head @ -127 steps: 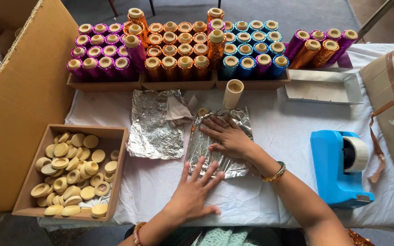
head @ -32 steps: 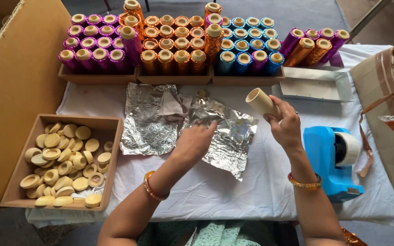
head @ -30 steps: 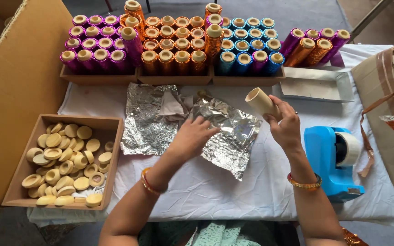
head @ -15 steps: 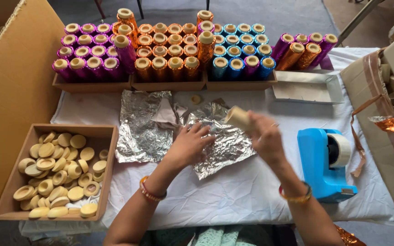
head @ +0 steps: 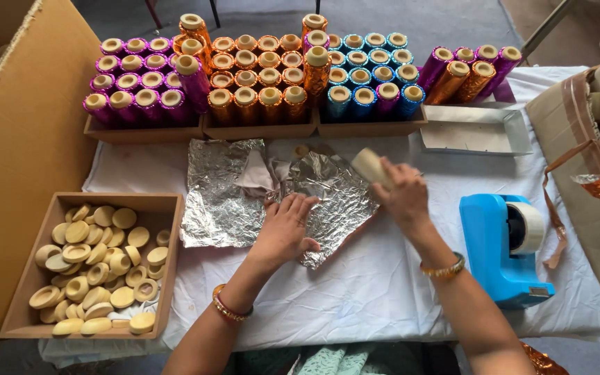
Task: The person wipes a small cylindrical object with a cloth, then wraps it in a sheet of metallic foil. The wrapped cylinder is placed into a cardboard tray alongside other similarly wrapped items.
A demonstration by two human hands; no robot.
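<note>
1. Left hand (head: 285,229) lies spread flat on the silver foil sheet (head: 338,201).
2. Right hand (head: 401,194) grips the cream tube (head: 371,167) at the foil's far right edge.
3. The foil, seemingly creased, could tear if the tube drags.

Large tan carton (head: 15,160), far left.

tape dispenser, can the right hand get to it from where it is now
Probably yes. The right hand holds a tube over the foil, and only bare cloth lies between it and the tape dispenser; the tube would hamper gripping.
</note>
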